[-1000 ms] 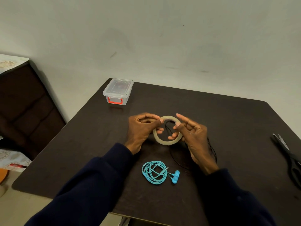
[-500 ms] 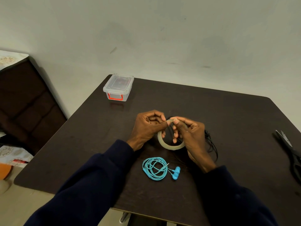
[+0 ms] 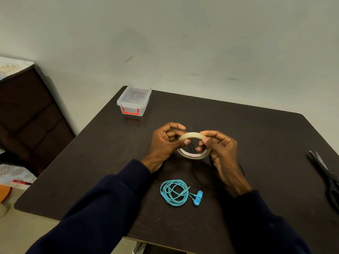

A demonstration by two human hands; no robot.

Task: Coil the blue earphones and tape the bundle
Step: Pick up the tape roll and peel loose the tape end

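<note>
Both hands are up over the middle of the table (image 3: 260, 136), and the tape (image 3: 194, 156) is sitting between them, lifted clear of the top. The left hand (image 3: 164, 146) is curling round the roll's left side, thumb pressing on the rim, fingers arched over the far edge. The right hand (image 3: 221, 153) is gripping the right side, fingers bent over the top of the ring and thumb tucked inside it. The roll is tilting, its open centre facing up toward the camera.

The earphones (image 3: 174, 193) are lying on the table near the person, below the hands and touched by neither, already wound into a loose coil with the two buds (image 3: 198, 197) sticking out on the right. No tape is showing on the bundle.

A black cable (image 3: 197, 177) is trailing across the table under the right hand. A clear box (image 3: 134, 99) with a red latch is sitting at the far left corner, lid on. Scissors (image 3: 325, 171) are lying at the right edge, well apart from the hands.
</note>
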